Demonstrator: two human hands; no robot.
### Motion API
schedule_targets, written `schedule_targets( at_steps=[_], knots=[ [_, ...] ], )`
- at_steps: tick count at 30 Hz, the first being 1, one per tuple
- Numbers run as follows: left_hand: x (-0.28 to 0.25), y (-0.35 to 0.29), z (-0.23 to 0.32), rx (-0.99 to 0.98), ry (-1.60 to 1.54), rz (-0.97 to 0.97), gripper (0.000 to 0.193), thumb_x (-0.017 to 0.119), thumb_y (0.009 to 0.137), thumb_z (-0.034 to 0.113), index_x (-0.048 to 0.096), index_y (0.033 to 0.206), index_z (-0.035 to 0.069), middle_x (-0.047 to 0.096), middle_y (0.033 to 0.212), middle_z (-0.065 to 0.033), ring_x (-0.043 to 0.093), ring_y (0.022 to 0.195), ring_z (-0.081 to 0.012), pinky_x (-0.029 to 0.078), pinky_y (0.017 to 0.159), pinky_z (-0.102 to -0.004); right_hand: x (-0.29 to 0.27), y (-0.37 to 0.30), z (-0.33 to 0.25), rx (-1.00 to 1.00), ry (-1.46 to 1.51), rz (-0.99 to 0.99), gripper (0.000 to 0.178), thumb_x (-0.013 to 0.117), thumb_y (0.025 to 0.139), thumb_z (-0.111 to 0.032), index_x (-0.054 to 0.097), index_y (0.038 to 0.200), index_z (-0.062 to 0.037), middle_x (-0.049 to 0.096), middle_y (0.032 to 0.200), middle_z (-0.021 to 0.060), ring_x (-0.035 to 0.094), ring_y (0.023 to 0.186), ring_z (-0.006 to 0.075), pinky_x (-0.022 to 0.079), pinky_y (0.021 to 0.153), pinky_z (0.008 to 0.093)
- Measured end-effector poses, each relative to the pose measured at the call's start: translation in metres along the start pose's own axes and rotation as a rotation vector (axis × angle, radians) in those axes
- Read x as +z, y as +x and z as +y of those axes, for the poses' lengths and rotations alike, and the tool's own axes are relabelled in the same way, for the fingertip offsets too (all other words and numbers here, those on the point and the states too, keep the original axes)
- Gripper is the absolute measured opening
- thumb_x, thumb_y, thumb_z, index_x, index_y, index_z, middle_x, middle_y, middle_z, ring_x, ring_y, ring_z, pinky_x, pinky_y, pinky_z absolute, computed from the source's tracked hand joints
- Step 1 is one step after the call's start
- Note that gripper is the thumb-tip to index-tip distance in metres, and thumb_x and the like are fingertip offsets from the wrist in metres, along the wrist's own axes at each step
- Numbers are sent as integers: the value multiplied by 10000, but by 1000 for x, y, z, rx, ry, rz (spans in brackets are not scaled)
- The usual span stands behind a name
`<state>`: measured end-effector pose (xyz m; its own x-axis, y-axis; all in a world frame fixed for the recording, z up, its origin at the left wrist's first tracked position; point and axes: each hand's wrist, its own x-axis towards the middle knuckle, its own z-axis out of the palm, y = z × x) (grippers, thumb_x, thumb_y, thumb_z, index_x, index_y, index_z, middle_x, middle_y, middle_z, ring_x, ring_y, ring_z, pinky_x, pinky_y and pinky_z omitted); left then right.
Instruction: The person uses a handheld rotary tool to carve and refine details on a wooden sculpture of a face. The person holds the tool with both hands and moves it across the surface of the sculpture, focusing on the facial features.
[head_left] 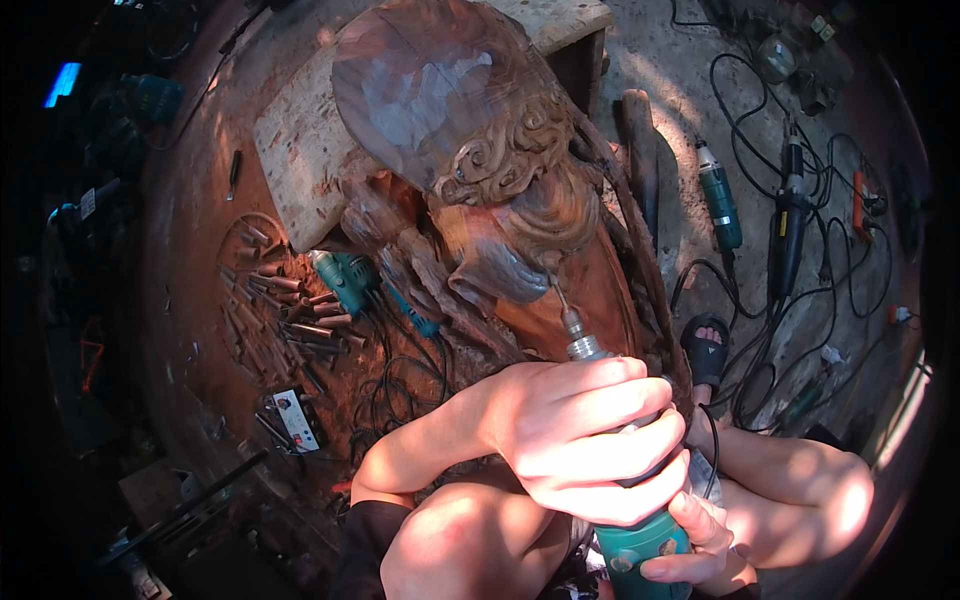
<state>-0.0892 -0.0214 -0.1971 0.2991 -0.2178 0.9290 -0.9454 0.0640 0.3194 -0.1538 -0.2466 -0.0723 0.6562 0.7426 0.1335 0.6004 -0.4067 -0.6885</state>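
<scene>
My left hand (pixel 585 435) is wrapped round the front of a green die grinder (pixel 640 555), just behind its metal collet. Lower down, my right hand (pixel 705 545) grips the grinder's body, thumb and fingers against the casing. The thin burr (pixel 560 293) points away from me and meets, or nearly meets, the lower edge of a curled part of a brown wood carving (pixel 520 225). Carved swirls and flowing grooves cover its middle, while the rounded far end looks smoother. Whether the burr is spinning I cannot tell.
Left of the carving lie a heap of chisels or gouges (pixel 290 300), another green power tool (pixel 345 280) and a white-faced power strip (pixel 297 420). On the right, a green grinder (pixel 718 200) and a dark long tool (pixel 790 220) lie among tangled black cords. A sandalled foot (pixel 706 345) rests beside the carving.
</scene>
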Motion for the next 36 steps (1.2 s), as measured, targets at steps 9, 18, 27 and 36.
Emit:
schedule_targets(
  at_steps=[9,18,27,36],
  knots=[
    [6,-7,8,-42,52,19,179,750,904,167,704,1026,45,705,905,-123,690,751,-272,570,629,-374,20,6,0,176,21,189,290,863,828,-316,789,927,-53,786,999,304,781,731,251,621,650,301],
    [4,-1,15,-68,51,15,184,751,903,173,703,1031,51,707,897,-115,689,737,-263,564,616,-365,51,-54,-11,457,107,190,354,871,875,-329,782,1081,-56,789,1058,282,803,796,277,657,690,314],
    [4,-5,8,-93,40,9,190,752,902,180,701,1037,57,710,890,-107,688,723,-255,558,603,-356,14,4,25,-149,-33,131,278,780,964,-256,755,1215,-140,792,1074,118,805,825,306,680,683,361],
    [-7,5,5,-72,39,-82,188,748,908,196,702,1032,62,710,885,-104,689,718,-250,553,600,-351,-10,3,31,-366,-280,70,338,779,983,-183,749,1308,-96,776,1242,126,795,985,330,695,732,316]
  ],
)
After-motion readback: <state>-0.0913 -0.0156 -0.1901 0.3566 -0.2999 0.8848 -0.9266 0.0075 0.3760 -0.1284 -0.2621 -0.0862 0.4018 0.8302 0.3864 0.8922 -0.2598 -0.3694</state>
